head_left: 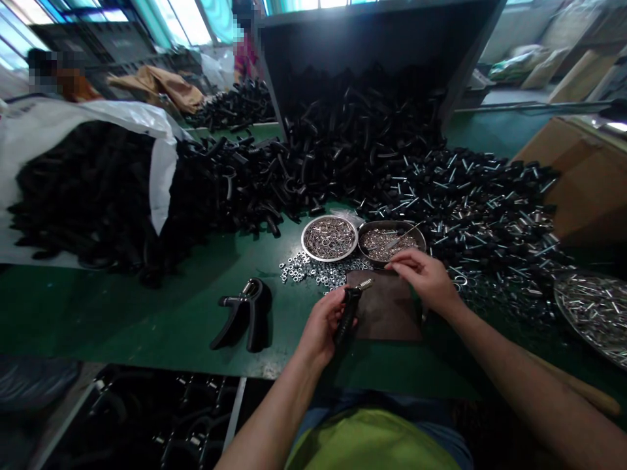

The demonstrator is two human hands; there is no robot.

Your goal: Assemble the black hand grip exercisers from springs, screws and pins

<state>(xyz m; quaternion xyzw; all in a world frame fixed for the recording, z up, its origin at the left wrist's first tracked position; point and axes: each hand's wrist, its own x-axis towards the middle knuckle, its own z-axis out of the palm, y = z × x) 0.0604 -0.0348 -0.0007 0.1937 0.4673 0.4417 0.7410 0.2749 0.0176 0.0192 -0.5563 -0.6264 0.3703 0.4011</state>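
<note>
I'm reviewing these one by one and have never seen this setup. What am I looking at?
There is no machine here: one picture, from a camera on a person's head, looking forward and down at two bare hands. The left hand holds a black handle with a silver coil at its top. The right hand is beside a dark tin of metal bits; whether it holds anything is unclear. Loose nuts and heaped black parts lie on the green table.

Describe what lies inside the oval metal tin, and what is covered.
Inside the oval metal tin is a heap of small shiny metal parts, with a slender tool lying across it. The heap covers the tin's floor; the right hand hides part of the front rim.
</note>
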